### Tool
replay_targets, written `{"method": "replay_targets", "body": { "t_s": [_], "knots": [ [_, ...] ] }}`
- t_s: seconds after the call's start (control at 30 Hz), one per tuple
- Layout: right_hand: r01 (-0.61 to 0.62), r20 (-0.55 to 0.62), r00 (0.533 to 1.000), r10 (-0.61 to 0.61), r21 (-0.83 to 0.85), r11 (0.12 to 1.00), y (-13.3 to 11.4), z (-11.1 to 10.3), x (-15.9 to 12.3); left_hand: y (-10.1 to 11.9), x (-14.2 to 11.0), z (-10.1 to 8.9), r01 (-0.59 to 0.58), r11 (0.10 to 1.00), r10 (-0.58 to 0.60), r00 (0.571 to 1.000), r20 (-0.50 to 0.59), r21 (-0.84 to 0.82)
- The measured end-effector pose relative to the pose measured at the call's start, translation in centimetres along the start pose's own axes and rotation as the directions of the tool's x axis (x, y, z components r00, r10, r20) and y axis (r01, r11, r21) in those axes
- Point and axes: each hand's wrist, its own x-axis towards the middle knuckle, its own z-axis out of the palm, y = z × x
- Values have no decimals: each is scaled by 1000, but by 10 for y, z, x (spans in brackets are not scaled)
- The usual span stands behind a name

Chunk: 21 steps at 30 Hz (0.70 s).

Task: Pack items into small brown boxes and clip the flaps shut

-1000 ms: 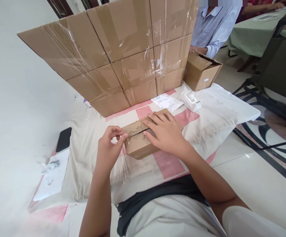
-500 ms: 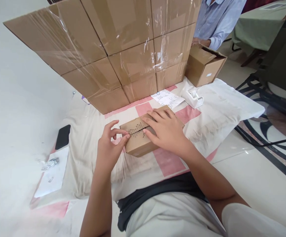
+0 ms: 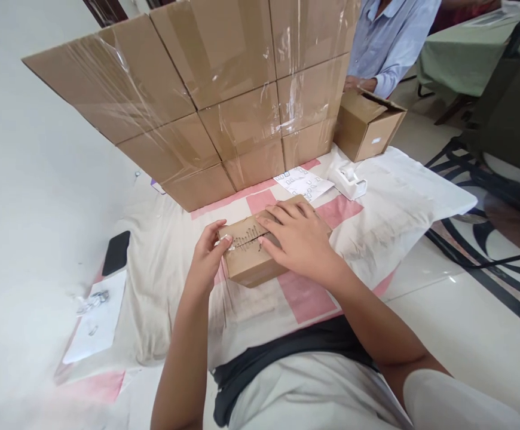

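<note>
A small cardboard box (image 3: 251, 269) lies on a white and pink cloth (image 3: 403, 191) in front of me, with a row of dark pen strokes along its top seam. My right hand (image 3: 302, 239) lies flat on the box top, fingers spread. My left hand (image 3: 208, 254) is curled round the box's left end, fingertips pressing on the top corner where a bit of clear tape shines.
A wall of taped cardboard boxes (image 3: 224, 89) stands just behind. A printed sheet (image 3: 303, 182) and a white tape dispenser (image 3: 349, 179) lie beyond the small box. A dark phone (image 3: 116, 252) and paper with metal clips (image 3: 94, 316) lie left. Another person (image 3: 390, 42) handles an open box (image 3: 370, 125).
My left hand has gone from a pinch beside the box to lying against its left end. My right hand has stayed flat on the top.
</note>
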Motion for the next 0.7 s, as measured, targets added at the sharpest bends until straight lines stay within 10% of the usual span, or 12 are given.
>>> {"method": "replay_targets", "body": {
  "t_s": [0.17,0.33,0.5,0.7],
  "knots": [
    [29,-126,992,5,266,963,11,-7,-3,-6,1,5,-32,999,30,998,-62,-33],
    [-140,-355,869,345,492,859,109,-10,19,-19,9,-7,-43,995,18,966,-259,-93],
    [-349,70,937,343,140,927,199,36,44,-52,18,-21,-24,985,-49,910,-412,-171],
    [-320,227,923,311,3,947,206,72,35,-72,17,-27,-45,993,-9,894,-448,-110]
  ]
}}
